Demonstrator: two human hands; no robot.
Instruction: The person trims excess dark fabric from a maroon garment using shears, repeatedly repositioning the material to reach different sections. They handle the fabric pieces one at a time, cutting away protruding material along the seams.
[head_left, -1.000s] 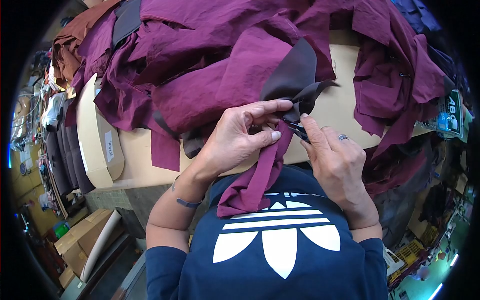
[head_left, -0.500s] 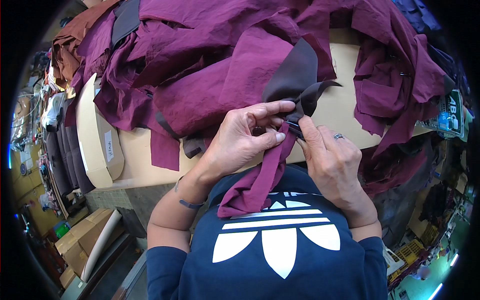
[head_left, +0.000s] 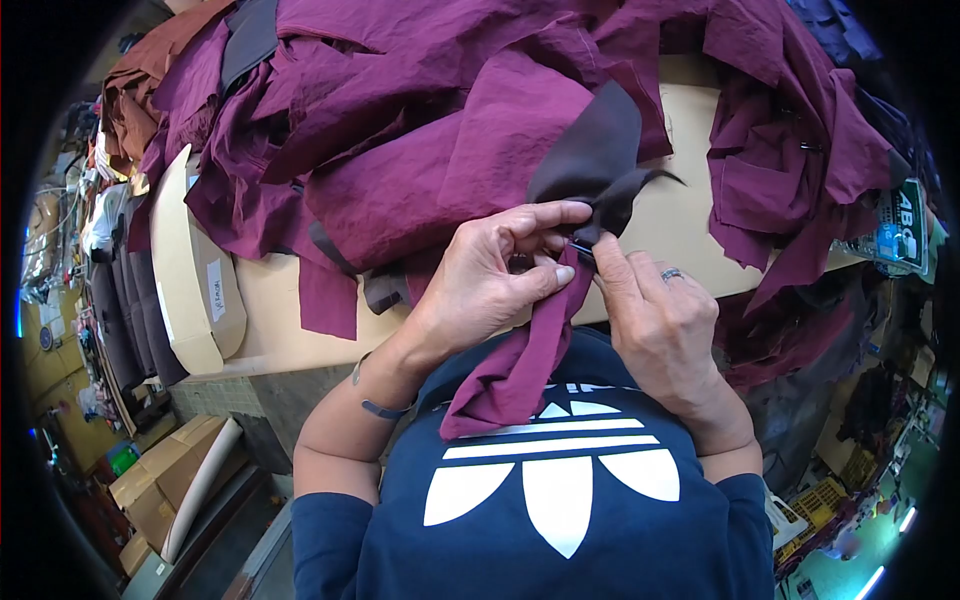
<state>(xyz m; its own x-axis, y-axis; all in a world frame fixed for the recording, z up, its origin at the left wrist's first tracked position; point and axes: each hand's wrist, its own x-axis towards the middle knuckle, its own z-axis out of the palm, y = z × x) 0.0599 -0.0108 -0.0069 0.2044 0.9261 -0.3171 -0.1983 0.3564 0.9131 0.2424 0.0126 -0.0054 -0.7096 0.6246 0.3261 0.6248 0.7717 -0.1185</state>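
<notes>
Pinched in my left hand [head_left: 505, 255] is a maroon fabric strip [head_left: 515, 375], which hangs down over the front of my shirt. A dark grey-brown fabric piece [head_left: 590, 150] joins it just above my fingers, its loose end curling to the right. My right hand [head_left: 655, 310] is closed close by on a small black object [head_left: 586, 252] with a shiny edge, held against the strip; I cannot tell its exact kind. A ring is on one right-hand finger. Behind both hands lies a large heap of maroon fabric [head_left: 400, 190].
The tan tabletop [head_left: 690, 200] shows between the heap and another maroon fabric pile [head_left: 765, 170] at right. A cardboard piece [head_left: 205, 290] with a handwritten label stands at left. Below it are cardboard boxes [head_left: 170, 465] and a pale roll [head_left: 200, 490]. Rust-coloured fabric [head_left: 145, 90] lies at the upper left.
My right hand and the small black object have shifted slightly up and left. The dark fabric piece and hanging strip have moved a little; my left hand keeps its pinch.
</notes>
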